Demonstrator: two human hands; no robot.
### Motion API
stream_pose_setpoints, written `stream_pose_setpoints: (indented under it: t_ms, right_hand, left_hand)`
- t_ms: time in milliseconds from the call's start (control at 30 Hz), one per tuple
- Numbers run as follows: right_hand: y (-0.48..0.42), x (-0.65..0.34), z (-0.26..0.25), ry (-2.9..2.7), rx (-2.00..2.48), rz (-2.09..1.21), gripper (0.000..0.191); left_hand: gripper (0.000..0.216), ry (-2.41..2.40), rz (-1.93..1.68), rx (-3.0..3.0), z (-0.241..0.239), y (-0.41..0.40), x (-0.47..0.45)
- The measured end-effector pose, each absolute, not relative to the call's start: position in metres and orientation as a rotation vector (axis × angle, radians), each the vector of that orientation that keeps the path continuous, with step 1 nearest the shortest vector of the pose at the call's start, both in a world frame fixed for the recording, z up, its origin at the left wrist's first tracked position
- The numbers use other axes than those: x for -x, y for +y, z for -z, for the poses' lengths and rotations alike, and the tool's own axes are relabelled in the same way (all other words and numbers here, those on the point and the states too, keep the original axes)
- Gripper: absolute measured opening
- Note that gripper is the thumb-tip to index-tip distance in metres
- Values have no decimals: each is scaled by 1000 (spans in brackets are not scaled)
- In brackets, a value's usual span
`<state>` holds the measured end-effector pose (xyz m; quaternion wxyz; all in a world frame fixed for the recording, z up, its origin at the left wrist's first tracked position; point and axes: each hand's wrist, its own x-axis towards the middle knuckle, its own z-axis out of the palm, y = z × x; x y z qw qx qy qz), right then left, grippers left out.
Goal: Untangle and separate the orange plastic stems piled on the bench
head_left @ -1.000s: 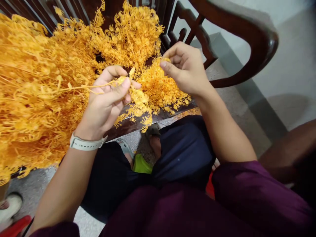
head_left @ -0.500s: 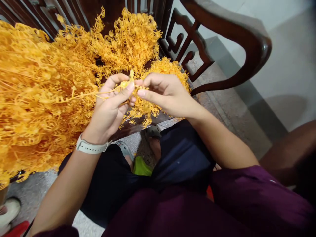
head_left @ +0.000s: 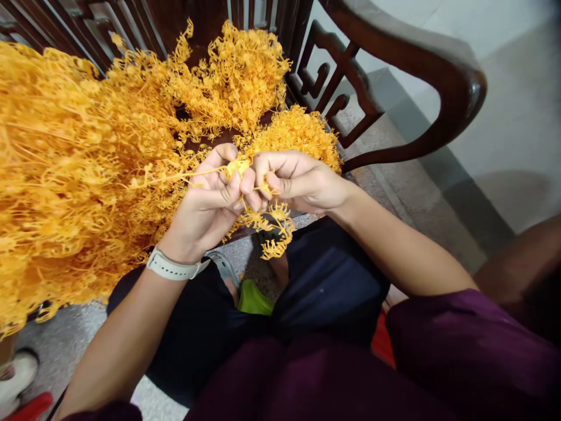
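My left hand (head_left: 213, 202), with a pale watch strap on its wrist, pinches a yellow-orange plastic flower stem (head_left: 175, 175). The stem runs leftward from the fingers toward the large heap of orange plastic sprigs (head_left: 79, 175). Close against it, my right hand (head_left: 302, 181) has thumb and forefinger closed on a small part of the same piece. A branch with spidery orange blossoms (head_left: 278, 225) hangs below the two hands. Fingers hide the exact joint between the parts.
The heap lies on a dark wooden bench with a curved armrest (head_left: 456, 76) at the right. A smaller bunch of orange sprigs (head_left: 302, 137) lies near that armrest. Below are my knees, a lime-green object (head_left: 254, 298) and another person's shoe (head_left: 21, 371) at lower left.
Both hands sit slightly lower in view. My right fingers have curled in and closed beside the left ones, and the blossom branch now hangs lower beneath them.
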<state>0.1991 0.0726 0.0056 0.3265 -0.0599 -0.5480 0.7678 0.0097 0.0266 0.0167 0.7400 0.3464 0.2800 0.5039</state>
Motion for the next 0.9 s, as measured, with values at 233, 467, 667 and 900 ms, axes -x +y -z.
stream_pose_setpoints:
  t_ms: [233,467,667,900]
  right_hand:
    - [86,-220,-12,-1465,496,-1708,44]
    - [141,-272,33,-1762,1134,-916,38]
    - [135,-274,23,-1804,1182,-704,35]
    - [78,-227,-15,-1723,686,-1233,36]
  left_hand:
    - [23,682,-1267,-839,-24,31,4]
    - [13,732,-1310,-736,-20,35,1]
    - [15,695,-1296,-710,-20,34,-7]
    - [15,710,-1294,-569,-24,33,-17]
